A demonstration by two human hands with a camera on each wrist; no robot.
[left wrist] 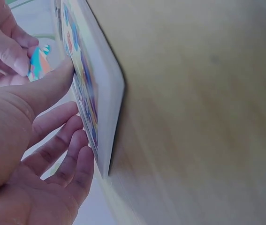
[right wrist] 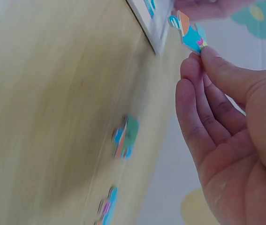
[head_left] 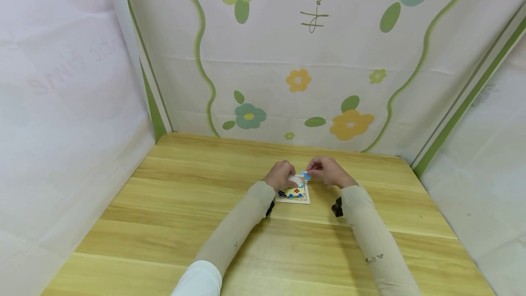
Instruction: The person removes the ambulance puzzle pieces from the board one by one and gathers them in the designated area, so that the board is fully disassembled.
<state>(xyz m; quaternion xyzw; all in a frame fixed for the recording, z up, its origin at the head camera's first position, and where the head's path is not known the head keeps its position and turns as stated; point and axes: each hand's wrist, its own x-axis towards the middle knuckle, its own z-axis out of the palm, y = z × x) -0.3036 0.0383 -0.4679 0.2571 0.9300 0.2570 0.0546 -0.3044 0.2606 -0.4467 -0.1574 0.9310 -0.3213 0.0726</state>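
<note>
A small jigsaw board (head_left: 293, 202) with a white border and an ambulance picture lies flat on the wooden table. My left hand (head_left: 281, 175) is over its upper left part. In the left wrist view, the thumb touches the picture and the other fingers, loosely extended, rest at the board's edge. My right hand (head_left: 328, 171) pinches a blue and orange jigsaw piece (right wrist: 189, 33) between thumb and fingertips, at the board's upper right corner. The piece (left wrist: 39, 63) is held up near the left thumb. Part of the picture is hidden under the left hand.
Two loose jigsaw pieces lie on the table below the right hand: a green and blue one (right wrist: 128, 136) and a blue and pink one (right wrist: 107, 206). A flower-printed cloth (head_left: 263, 58) hangs behind the wooden table (head_left: 197, 195), with white cloth on both sides.
</note>
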